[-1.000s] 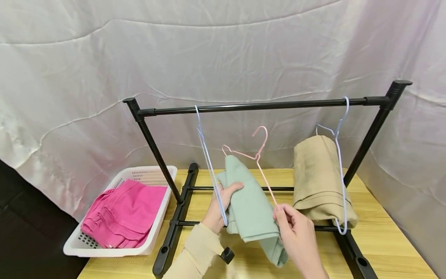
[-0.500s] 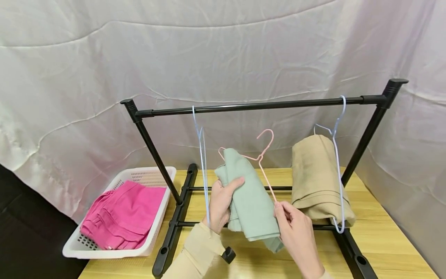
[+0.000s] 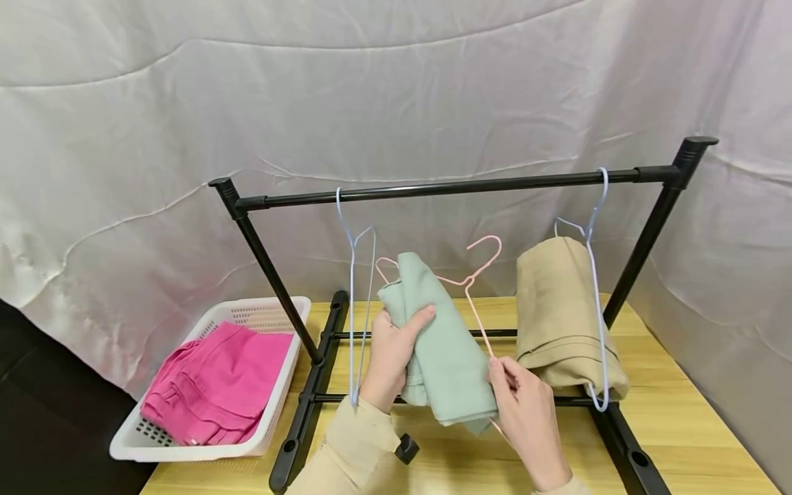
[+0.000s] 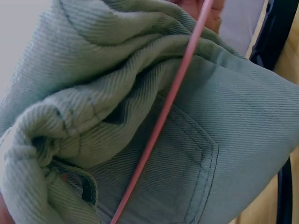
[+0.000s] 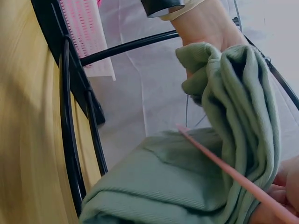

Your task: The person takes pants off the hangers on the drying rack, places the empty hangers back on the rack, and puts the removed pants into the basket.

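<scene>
Folded pale green trousers [image 3: 448, 357] are held in front of the rack by my left hand [image 3: 391, 354], its thumb lying across the front of the fabric. My right hand [image 3: 526, 412] pinches the side wire of a pink clothes hanger [image 3: 471, 278], close to the trousers' edge. The hanger's hook points up, free of the rack. In the left wrist view its pink bar [image 4: 161, 119] crosses a stitched pocket [image 4: 182, 163]. The right wrist view shows the bar running between the folded layers of the green trousers [image 5: 159, 177].
The black rack's rail [image 3: 458, 187] spans above both hands. A bare blue hanger [image 3: 352, 309] hangs beside my left wrist. Khaki trousers [image 3: 553, 309] hang on another blue hanger [image 3: 597, 289] at right. A white basket [image 3: 269, 419] holds pink trousers [image 3: 229, 378] at left.
The green trousers have risen and their hanging lower end has been drawn up. The pink hanger's hook has tilted to the right. The bare blue hanger has swung round.
</scene>
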`<state>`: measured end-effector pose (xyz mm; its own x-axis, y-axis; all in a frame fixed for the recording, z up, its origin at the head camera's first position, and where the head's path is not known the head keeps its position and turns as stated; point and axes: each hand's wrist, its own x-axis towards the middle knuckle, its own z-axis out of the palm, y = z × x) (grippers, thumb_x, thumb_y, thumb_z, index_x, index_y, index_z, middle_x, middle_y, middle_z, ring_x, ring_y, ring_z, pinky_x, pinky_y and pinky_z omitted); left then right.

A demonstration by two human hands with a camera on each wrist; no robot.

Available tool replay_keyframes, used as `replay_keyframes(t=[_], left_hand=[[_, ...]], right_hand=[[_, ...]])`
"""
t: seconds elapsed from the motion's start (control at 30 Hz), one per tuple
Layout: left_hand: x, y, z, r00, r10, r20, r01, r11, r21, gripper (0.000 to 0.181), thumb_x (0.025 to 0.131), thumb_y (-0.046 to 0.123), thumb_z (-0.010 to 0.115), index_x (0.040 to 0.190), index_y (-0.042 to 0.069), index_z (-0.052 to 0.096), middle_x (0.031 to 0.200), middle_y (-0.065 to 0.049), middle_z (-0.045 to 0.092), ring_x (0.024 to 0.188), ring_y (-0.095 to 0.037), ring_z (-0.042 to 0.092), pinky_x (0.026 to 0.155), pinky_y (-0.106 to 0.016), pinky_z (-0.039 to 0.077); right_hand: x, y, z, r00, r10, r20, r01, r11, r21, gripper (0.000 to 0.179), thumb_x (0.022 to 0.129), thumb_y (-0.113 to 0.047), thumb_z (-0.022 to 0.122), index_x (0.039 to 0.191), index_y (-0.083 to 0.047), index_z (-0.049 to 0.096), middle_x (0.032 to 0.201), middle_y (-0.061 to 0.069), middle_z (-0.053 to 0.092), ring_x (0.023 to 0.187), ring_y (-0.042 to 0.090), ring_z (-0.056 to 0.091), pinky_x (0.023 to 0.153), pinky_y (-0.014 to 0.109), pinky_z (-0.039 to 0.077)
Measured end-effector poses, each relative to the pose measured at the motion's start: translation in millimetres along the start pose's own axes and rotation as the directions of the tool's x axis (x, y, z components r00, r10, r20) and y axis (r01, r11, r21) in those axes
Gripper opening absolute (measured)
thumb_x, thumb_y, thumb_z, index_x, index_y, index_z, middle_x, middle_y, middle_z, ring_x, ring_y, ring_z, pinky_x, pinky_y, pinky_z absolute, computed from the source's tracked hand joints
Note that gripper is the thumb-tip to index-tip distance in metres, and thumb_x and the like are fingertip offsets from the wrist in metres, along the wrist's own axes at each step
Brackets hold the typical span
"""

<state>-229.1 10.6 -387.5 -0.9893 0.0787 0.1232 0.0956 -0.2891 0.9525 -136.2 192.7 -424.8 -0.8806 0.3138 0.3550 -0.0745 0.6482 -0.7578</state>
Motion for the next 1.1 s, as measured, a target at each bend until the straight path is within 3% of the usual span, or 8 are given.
replay_keyframes(t=[0.27,0.7,1.1], left_hand=[[2.0,14.0,-2.5,0.998,0.051,-0.028,-0.052,0.998,-0.029,0.029,0.093,0.017,0.083,0.115,0.007,0.066,0.095,-0.001,0.077,0.083,-0.017,0.078,0.079,-0.035,0.066],[0.0,28.4,-3.5,0.995,0.079,-0.068,-0.083,0.995,-0.061,0.036,0.093,0.017,0.082,0.122,0.008,0.064,0.102,-0.003,0.076,0.089,-0.018,0.078,0.084,-0.035,0.066],[-2.0,40.1,-3.2,0.990,0.109,-0.086,-0.117,0.989,-0.090,0.029,0.094,0.016,0.081,0.115,0.007,0.064,0.096,-0.001,0.077,0.084,-0.016,0.078,0.081,-0.034,0.067]], right_hand=[[2.4,6,1,1.000,0.014,0.004,-0.014,1.000,-0.015,0.032,0.113,-0.030,0.056,0.088,-0.017,0.071,0.062,-0.006,0.040,0.056,0.010,0.037,0.056,0.025,0.030],[4.7,18,7,0.998,-0.055,-0.038,0.054,0.998,-0.036,0.031,0.111,-0.023,0.061,0.082,-0.017,0.068,0.059,-0.009,0.035,0.052,0.005,0.029,0.052,0.024,0.026],[2.7,25,11,0.994,-0.100,-0.042,0.098,0.994,-0.037,0.026,0.108,-0.018,0.066,0.083,-0.014,0.070,0.058,-0.009,0.034,0.050,0.001,0.024,0.050,0.021,0.024]])
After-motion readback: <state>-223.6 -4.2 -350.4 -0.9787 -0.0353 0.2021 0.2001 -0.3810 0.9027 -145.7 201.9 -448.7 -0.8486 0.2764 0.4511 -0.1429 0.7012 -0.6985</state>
